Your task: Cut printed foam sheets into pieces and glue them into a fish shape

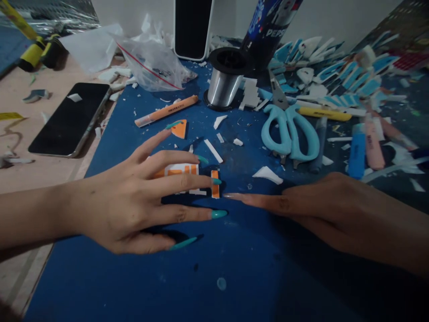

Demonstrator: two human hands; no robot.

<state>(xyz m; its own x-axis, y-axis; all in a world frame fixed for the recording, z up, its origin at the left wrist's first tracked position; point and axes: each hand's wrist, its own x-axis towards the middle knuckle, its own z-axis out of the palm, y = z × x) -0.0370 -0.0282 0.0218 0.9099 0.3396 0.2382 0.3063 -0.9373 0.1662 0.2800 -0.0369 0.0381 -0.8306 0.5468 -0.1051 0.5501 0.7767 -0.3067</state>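
Observation:
My left hand [144, 192], with long teal nails, lies palm down with its fingers spread. Under its fingers is a flat white and orange cut piece [187, 169], partly hidden. One fingertip rests on a small orange strip [215, 190]; another touches an orange wedge [180, 129]. From the right, my right hand [321, 205] stretches out its index finger, its pale-nailed tip just beside the strip. The other right fingers are folded and mostly hidden, and nothing shows in them. An orange highlighter [167, 111] lies beyond my left hand.
Light-blue scissors [290, 132] lie at right, near blue [357, 152], pink and yellow markers. A wire spool [223, 85], Pepsi bottle [268, 33], zip bag [150, 65] and upright phone [191, 29] stand behind. Another phone [72, 118] lies left. White scraps litter the blue mat [161, 286].

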